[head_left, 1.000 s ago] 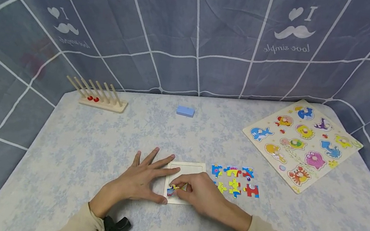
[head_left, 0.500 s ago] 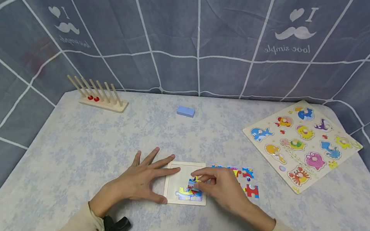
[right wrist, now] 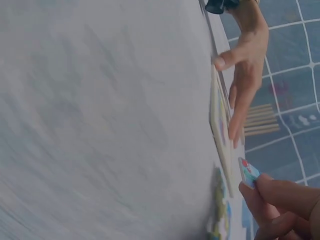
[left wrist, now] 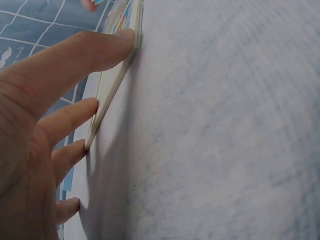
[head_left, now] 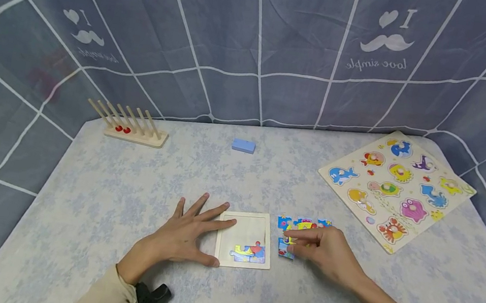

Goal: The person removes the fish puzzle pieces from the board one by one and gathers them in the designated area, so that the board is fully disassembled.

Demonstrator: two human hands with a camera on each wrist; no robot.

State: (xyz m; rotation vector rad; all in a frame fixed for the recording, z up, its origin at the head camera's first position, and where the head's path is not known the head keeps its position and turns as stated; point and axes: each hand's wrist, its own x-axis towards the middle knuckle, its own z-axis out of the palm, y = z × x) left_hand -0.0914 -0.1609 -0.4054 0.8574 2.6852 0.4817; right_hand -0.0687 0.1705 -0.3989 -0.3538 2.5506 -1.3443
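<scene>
My left hand (head_left: 187, 236) lies with fingers spread, its thumb and a fingertip touching the left edge of a small wooden puzzle tray (head_left: 229, 221). Joined jigsaw pieces (head_left: 250, 255) fill the tray's lower right part. To the right of the tray, my right hand (head_left: 333, 250) pinches a blue and red puzzle piece (head_left: 283, 249) between thumb and fingers. The right wrist view shows this piece (right wrist: 248, 172) raised off the table. Loose puzzle pieces (head_left: 305, 225) lie just beyond and partly under the right hand, which hides some of them.
A large peg puzzle board (head_left: 396, 189) with sea animals lies at the back right. Toward the back stands a blue block (head_left: 243, 146). A wooden peg rack (head_left: 134, 136) with red beads is at the back left. A tiled-pattern curtain (head_left: 257, 46) borders the table.
My right hand has moved right, from over the tray's left part to beside the loose pieces, still pinching the puzzle piece. The joined pieces are uncovered. My left hand stays put.
</scene>
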